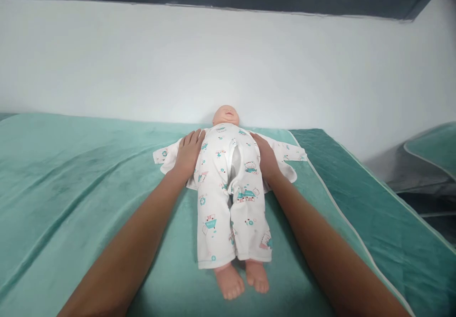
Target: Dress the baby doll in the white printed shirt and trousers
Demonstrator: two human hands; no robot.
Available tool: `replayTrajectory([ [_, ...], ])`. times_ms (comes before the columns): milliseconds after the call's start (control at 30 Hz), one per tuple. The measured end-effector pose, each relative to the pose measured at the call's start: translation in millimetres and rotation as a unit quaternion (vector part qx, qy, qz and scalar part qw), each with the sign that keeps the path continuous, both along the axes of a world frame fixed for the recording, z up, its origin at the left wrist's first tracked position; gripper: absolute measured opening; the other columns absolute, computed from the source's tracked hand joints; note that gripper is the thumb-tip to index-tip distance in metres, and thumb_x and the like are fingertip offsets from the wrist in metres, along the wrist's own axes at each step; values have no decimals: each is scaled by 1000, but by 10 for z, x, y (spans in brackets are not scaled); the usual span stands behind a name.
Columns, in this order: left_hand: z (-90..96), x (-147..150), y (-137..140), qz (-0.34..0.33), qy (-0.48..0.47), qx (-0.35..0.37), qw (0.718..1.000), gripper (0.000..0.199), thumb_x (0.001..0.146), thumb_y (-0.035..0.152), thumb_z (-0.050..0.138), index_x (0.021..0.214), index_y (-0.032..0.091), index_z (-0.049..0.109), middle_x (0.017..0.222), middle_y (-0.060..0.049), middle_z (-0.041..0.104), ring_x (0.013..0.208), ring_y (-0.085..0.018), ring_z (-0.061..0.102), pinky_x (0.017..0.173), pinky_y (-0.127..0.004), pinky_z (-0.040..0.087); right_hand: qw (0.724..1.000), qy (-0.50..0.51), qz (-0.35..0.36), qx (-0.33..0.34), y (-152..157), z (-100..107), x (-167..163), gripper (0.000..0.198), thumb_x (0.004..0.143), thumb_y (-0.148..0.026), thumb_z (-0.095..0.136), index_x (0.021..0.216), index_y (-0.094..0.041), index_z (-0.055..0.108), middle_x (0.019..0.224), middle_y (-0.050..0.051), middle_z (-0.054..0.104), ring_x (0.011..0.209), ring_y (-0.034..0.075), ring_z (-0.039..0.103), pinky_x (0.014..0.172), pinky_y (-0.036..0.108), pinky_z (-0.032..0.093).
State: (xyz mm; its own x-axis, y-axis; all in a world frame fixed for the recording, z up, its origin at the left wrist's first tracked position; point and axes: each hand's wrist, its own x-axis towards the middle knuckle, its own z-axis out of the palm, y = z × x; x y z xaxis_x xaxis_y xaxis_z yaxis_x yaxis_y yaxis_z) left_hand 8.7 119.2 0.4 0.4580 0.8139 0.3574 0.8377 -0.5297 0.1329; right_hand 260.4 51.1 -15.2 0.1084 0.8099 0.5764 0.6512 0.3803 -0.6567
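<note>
A baby doll (226,115) lies on its back, head toward the wall and bare feet (230,281) toward me. It wears white split-crotch trousers (215,203) printed with small teal and red pictures, drawn high over its torso. A matching top (290,152) spreads out under it, sleeves out to both sides. My left hand (191,151) rests along the doll's side, fingers stretched out over the top and the trousers' edge. Against the opposite side lies my right hand (266,155), its fingers extended and partly hidden by the angle.
Under the doll is a light green cloth (89,179) with creases on the left. A darker green cloth (370,198) shows at the right. A white wall (178,60) stands close behind the doll's head. Another green-covered surface (436,146) is at the far right.
</note>
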Motion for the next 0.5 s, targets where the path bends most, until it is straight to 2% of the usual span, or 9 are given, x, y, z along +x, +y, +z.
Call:
replayTrajectory([
  [133, -92, -24, -74, -17, -37, -6, 999, 62, 94, 26, 41, 153, 15, 26, 162, -16, 24, 151, -31, 16, 122, -54, 16, 997, 37, -62, 10, -140, 39, -125, 33, 82, -27, 49, 110, -20, 66, 117, 11, 65, 113, 27, 56, 102, 47, 43],
  [200, -117, -24, -90, -34, -90, -14, 995, 61, 93, 28, 43, 151, 18, 28, 162, -14, 24, 152, -30, 15, 122, -54, 17, 994, 66, -85, -7, -159, 58, -148, 31, 81, -27, 47, 106, -18, 63, 109, 10, 66, 101, 25, 59, 92, 44, 48],
  [300, -97, 9, -121, -53, -188, -19, 980, 52, 93, 27, 41, 145, 21, 36, 157, -12, 33, 150, -27, 21, 121, -47, 26, 985, 113, -101, -77, -153, 79, -127, 28, 78, -30, 51, 102, -19, 60, 102, 9, 68, 93, 26, 61, 85, 42, 50],
  [400, -10, 68, -204, -56, -254, 0, 966, 43, 91, 25, 41, 134, 21, 46, 139, -12, 48, 133, -25, 41, 114, -43, 36, 984, 111, -75, -120, -158, 133, -101, 21, 75, -35, 58, 89, -21, 63, 100, 11, 70, 96, 30, 61, 90, 46, 47],
  [500, 87, 112, -311, -33, -307, -19, 951, 29, 87, 29, 49, 115, 23, 55, 117, -8, 55, 111, -25, 51, 99, -40, 45, 982, 144, 8, -125, -194, 234, -127, 23, 74, -39, 62, 88, -23, 68, 107, 10, 71, 104, 32, 61, 97, 46, 45],
])
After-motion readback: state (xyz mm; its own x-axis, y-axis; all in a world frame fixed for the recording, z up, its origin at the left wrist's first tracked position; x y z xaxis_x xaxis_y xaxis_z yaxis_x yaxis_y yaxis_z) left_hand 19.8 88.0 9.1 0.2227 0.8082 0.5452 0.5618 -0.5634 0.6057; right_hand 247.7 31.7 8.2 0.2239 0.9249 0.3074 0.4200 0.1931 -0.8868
